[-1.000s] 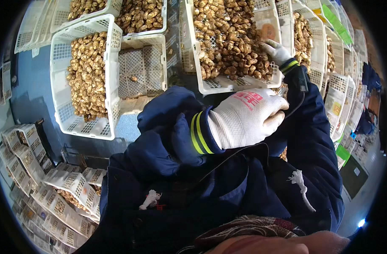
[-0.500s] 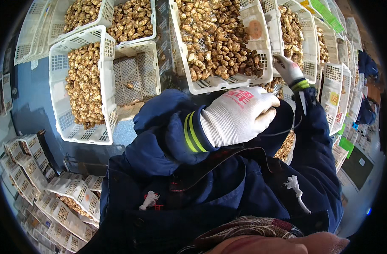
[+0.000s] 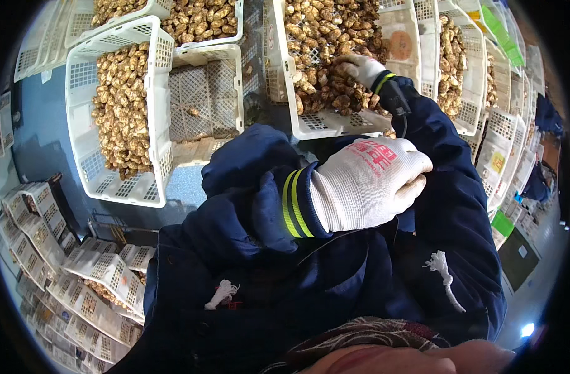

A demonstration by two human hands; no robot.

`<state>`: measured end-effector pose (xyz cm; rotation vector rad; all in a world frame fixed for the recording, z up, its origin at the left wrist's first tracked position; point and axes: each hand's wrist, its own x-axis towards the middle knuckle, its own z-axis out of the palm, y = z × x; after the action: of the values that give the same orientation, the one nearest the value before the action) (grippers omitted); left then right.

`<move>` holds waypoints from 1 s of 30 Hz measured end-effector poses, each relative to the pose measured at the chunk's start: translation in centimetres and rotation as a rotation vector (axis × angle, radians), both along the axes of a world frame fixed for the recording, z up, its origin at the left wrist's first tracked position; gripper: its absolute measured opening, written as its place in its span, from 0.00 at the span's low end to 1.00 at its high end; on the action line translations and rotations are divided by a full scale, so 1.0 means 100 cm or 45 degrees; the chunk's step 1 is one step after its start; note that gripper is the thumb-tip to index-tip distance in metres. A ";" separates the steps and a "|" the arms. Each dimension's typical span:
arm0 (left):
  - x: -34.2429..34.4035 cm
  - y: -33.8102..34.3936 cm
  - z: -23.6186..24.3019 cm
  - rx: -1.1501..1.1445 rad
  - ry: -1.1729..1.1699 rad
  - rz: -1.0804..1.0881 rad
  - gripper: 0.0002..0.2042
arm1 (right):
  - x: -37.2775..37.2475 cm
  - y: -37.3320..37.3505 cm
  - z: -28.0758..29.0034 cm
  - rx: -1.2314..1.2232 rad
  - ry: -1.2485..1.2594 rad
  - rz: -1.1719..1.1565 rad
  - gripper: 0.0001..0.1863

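My right hand (image 3: pixel 361 70), in a white glove, reaches into a white plastic crate (image 3: pixel 332 124) of brown, lumpy produce pieces (image 3: pixel 322 37). Its fingers are bent down among the pieces, their tips hidden, so what they hold is unclear. My left hand (image 3: pixel 375 181), in a white glove with red print, is lower and nearer my body, in front of the dark blue jacket. Its fingers are curled closed; I cannot make out anything in them.
Left are crates of similar produce (image 3: pixel 79 131) and a crate (image 3: pixel 204 100) with one small piece on its mesh. Stacked crates line the right (image 3: pixel 500 149) and lower left (image 3: pixel 104 274). Blue floor (image 3: pixel 36 124) shows between them. Dark blue clothing (image 3: pixel 540 118) appears at the far right.
My right hand moved from the crate's right edge, where it was half a second ago, leftward and up into the pile. My left hand stays curled and has shifted slightly in view.
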<state>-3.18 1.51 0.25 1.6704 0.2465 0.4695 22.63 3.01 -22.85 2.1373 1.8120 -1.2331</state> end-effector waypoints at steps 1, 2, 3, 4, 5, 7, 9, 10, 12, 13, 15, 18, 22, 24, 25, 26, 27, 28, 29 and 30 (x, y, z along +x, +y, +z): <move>-0.001 0.001 -0.003 -0.005 -0.001 0.011 0.10 | -0.004 0.002 0.003 -0.029 0.454 -0.495 0.23; -0.003 0.002 -0.002 -0.005 -0.012 0.009 0.10 | -0.004 -0.002 0.010 -0.053 0.898 -1.016 0.23; -0.005 0.003 -0.001 -0.006 0.011 -0.003 0.10 | -0.001 -0.001 0.007 -0.008 1.113 -1.073 0.22; -0.007 0.004 0.000 -0.006 0.036 -0.014 0.10 | -0.006 0.003 0.000 0.136 1.025 -0.952 0.22; -0.009 0.004 -0.001 -0.020 0.002 -0.025 0.11 | -0.013 0.012 -0.009 0.105 0.773 -0.713 0.22; -0.010 0.006 -0.005 -0.018 0.027 -0.012 0.11 | -0.056 0.038 0.000 0.067 0.304 -0.345 0.22; -0.009 0.006 -0.005 -0.009 0.045 -0.010 0.11 | -0.097 0.051 0.009 0.196 -0.164 -0.069 0.22; -0.007 0.006 -0.005 -0.011 0.030 -0.026 0.11 | -0.104 0.052 -0.005 0.297 -0.334 0.048 0.22; -0.007 0.006 -0.005 -0.016 0.027 -0.032 0.12 | -0.120 0.066 -0.013 -0.004 -0.418 0.140 0.21; -0.007 0.006 -0.006 -0.009 0.019 -0.018 0.12 | -0.120 0.066 -0.013 0.017 -0.428 0.109 0.21; -0.009 0.007 -0.006 -0.001 0.013 0.014 0.12 | -0.109 0.061 -0.009 0.073 -0.264 0.033 0.24; -0.009 0.006 -0.004 -0.001 0.005 0.028 0.11 | -0.061 0.041 -0.002 0.076 0.260 -0.574 0.27; -0.007 0.003 -0.003 0.012 -0.025 0.018 0.11 | -0.009 0.008 -0.031 0.151 0.828 -1.174 0.19; -0.007 0.004 -0.005 0.007 -0.004 0.024 0.11 | -0.025 0.022 -0.013 0.056 0.154 -0.665 0.19; -0.006 0.003 -0.005 -0.026 0.026 0.019 0.11 | -0.046 0.028 -0.003 0.085 -0.016 -0.459 0.22; -0.005 0.002 -0.005 -0.024 0.030 0.016 0.11 | -0.061 0.033 0.000 0.112 -0.186 -0.262 0.25; -0.004 0.002 -0.005 -0.033 0.029 0.008 0.11 | -0.073 0.036 -0.003 0.179 -0.226 -0.111 0.29; -0.004 0.002 -0.006 -0.044 0.029 0.001 0.11 | -0.084 0.044 -0.007 0.059 -0.382 0.013 0.30; -0.003 0.001 -0.006 -0.042 0.035 0.001 0.11 | -0.097 0.053 -0.005 0.001 -0.449 0.056 0.29; -0.003 0.001 -0.007 -0.021 0.026 0.012 0.11 | -0.104 0.058 -0.004 -0.058 -0.516 0.099 0.29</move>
<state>-3.51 1.62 -0.45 1.6592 0.2724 0.4564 12.18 8.79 -23.29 2.0796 1.6544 -0.7455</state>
